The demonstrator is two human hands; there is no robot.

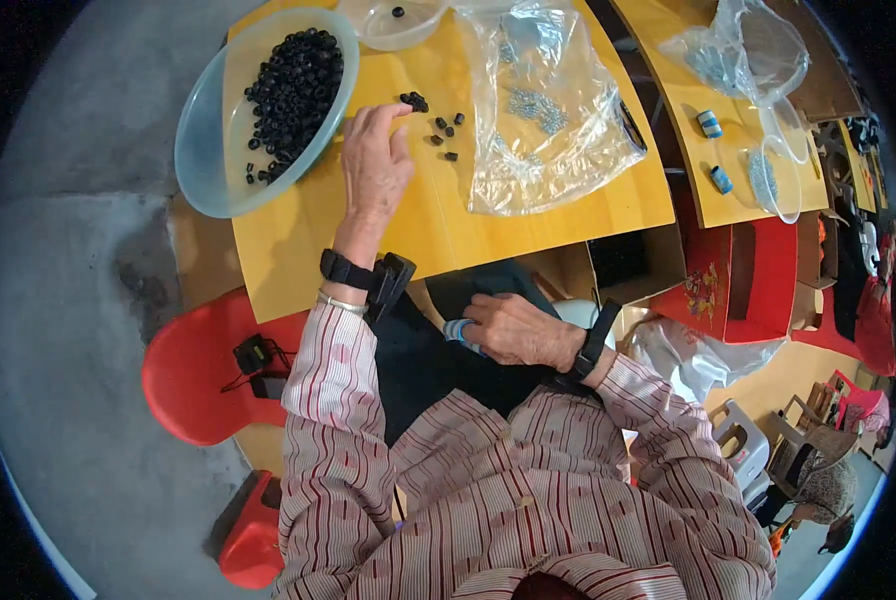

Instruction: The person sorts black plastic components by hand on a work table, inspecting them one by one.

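left hand (376, 155) over table (288, 255), fingertips at black beads (418, 101), cannot tell if pinching any, right hand (520, 329) curled round striped roll (458, 330) off table's near edge, bowl (204, 165) at table's left, bag (508, 185) at table's right

Soft light; glare on the plastic bag (596, 158); left hand (376, 165) sharp; edges bowed, corners black
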